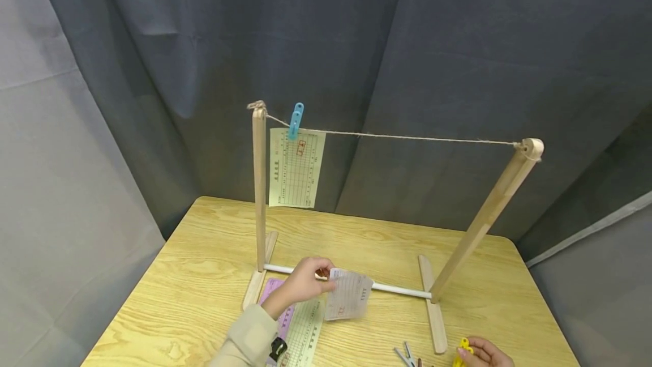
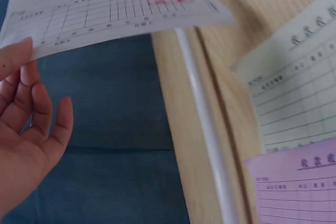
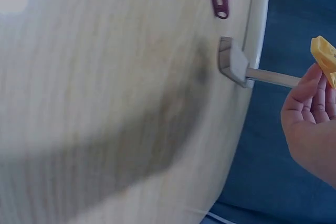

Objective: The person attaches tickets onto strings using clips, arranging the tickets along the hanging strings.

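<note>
Below the string [image 1: 412,137], left hand [image 1: 304,283]: pinches pale slip [image 1: 350,294]
Right hand [image 1: 485,353]: pinches yellow clip [image 1: 464,343]
On string, head view only: blue clip [image 1: 295,122]

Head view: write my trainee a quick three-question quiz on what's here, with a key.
1. What does the left hand hold?
A: purple slip
B: white slip
C: string

2. True or false: the blue peg is clipped nearer the right post than the left post.

3. Fill in the colour: the right hand holds a ____ peg.

Key: 1: B. 2: False, it is nearer the left post. 3: yellow.
</note>
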{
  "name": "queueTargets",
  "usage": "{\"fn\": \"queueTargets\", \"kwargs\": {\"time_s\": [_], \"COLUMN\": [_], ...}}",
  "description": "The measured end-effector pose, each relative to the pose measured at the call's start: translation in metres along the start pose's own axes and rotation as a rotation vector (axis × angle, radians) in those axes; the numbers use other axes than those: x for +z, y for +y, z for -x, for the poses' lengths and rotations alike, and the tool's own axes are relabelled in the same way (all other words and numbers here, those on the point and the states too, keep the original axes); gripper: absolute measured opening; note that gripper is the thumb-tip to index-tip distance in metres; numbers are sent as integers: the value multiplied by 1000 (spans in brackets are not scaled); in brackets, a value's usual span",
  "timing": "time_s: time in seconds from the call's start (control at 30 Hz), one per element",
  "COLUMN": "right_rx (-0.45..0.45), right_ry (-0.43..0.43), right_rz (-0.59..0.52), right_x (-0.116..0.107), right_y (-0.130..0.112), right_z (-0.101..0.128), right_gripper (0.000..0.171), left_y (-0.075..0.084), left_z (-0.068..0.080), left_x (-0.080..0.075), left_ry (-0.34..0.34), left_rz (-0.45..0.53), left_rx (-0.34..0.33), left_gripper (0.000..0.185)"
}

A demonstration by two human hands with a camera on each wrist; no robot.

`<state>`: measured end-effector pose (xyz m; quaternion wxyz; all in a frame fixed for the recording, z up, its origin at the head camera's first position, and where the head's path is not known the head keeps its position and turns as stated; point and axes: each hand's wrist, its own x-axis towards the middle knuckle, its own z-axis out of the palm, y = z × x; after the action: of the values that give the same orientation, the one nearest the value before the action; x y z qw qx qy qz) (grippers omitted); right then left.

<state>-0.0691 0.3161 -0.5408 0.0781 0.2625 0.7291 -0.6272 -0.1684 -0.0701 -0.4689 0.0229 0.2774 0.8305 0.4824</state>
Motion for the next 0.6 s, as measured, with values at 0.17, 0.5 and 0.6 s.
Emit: {"fn": "queueTargets", "kwargs": {"time_s": [0.17, 0.5, 0.6], "right_rx": [-28, -70, -94], "right_ry": [26, 11, 2], "right_rz": [30, 113, 111], "right_x": [3, 6, 7], "right_y": [-13, -40, -51], "right_z": [9, 27, 34], "right_gripper": [64, 44, 48], "left_y": [10, 55, 61], "left_z": [0, 4, 1], "left_x": [-7, -27, -32], "left_ry": [41, 101, 132], "left_rz": [80, 108, 134], "left_rx": [10, 16, 2], "left_gripper": [11, 9, 9]}}
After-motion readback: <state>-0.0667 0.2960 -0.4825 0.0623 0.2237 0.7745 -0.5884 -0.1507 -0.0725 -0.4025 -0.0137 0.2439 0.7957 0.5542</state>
